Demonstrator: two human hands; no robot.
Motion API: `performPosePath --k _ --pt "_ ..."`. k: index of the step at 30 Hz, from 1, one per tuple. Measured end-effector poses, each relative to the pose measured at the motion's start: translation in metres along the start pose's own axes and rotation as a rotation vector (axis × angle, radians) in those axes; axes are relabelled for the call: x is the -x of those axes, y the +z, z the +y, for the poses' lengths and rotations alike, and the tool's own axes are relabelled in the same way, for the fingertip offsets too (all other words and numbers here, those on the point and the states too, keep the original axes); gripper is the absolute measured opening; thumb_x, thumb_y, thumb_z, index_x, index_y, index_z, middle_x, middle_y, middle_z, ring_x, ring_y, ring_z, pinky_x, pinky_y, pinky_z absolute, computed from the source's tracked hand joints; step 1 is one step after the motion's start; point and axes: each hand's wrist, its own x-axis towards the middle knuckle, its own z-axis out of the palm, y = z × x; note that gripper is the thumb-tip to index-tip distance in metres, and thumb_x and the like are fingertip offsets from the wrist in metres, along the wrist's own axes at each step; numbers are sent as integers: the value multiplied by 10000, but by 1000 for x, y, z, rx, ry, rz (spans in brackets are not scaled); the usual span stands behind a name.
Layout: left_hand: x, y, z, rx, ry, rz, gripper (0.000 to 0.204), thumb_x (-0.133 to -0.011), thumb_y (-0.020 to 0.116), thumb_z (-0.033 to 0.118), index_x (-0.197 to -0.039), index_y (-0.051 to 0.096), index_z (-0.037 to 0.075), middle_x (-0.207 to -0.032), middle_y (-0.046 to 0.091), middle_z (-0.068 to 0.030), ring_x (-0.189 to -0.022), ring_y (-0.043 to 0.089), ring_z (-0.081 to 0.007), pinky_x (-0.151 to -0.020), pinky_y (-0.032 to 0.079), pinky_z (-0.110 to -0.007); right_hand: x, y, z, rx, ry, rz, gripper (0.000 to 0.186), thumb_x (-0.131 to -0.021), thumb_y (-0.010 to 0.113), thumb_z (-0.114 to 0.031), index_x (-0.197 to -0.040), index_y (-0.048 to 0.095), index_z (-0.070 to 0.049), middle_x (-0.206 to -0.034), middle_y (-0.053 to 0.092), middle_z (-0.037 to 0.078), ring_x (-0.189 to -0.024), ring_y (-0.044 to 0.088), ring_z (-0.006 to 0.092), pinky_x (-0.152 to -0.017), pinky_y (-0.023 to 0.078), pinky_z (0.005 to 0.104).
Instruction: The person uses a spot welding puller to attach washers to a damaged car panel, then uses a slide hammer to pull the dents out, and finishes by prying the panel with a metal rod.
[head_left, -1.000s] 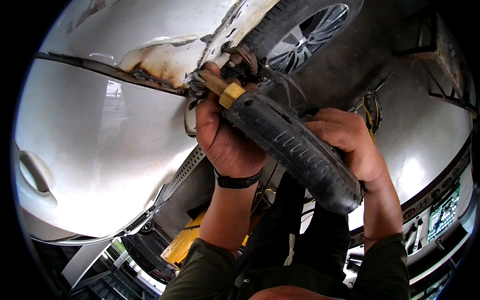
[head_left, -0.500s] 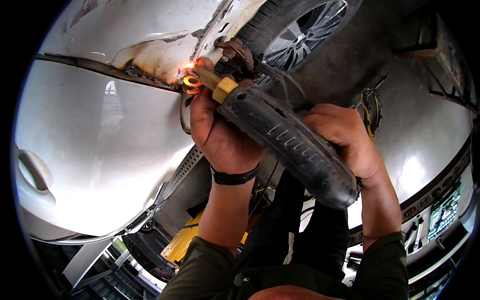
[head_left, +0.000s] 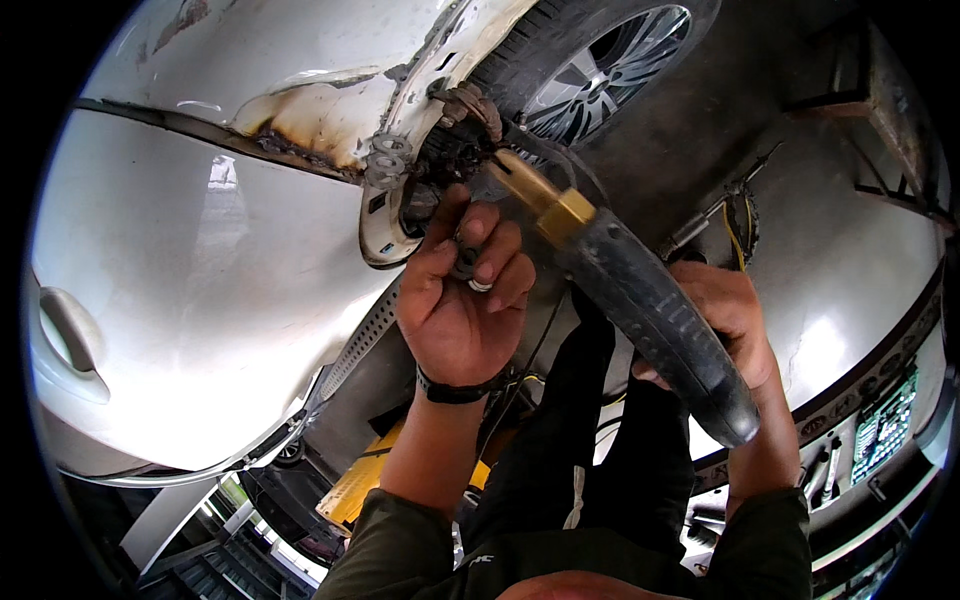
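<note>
My right hand (head_left: 728, 312) is closed around the black handle of a spot-welding gun (head_left: 655, 305). Its brass tip (head_left: 535, 188) points up and left, apart from the car body. Between the bent fingers of my left hand (head_left: 462, 325) are grey metal washers (head_left: 466, 262); how many is hidden. Just beyond that hand, two washers (head_left: 388, 160) stand on the edge of the white body panel (head_left: 320, 110), no longer glowing. Scorched, rusty metal (head_left: 290, 145) runs along the seam left of them.
A car wheel (head_left: 600, 85) is at the top, near a rusty bracket (head_left: 470, 108). The white door (head_left: 210, 300) fills the left. A metal stand (head_left: 870, 110) is at far right, with a tool and yellow cable (head_left: 735, 215) below it. Something yellow (head_left: 355, 485) stands behind my left arm.
The gun's tip has moved right, away from the panel edge. My left hand has drawn back toward me and turned its fingers inward. The orange glow on the washers has gone.
</note>
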Motion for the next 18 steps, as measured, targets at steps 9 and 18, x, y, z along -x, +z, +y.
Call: performPosePath --k 9,18 --pt "-17 15 -1 -241 73 -18 346 -1068 495 373 -1307 606 148 -955 567 8 -716 475 -81 -529 393 -223 6 4 2 -32 -5 -34 435 -752 811 -363 -1014 764 -19 -1002 756 155 -823 710 315 -739 540 388" --pt "-40 8 -20 -230 177 -142 283 -1056 506 391 -1224 630 201 -998 523 27 -730 452 -95 -530 382 -230 0 7 0 -188 34 -48 456 -712 866 -328 -1032 768 -18 -946 761 147 -815 728 288 -752 544 372"
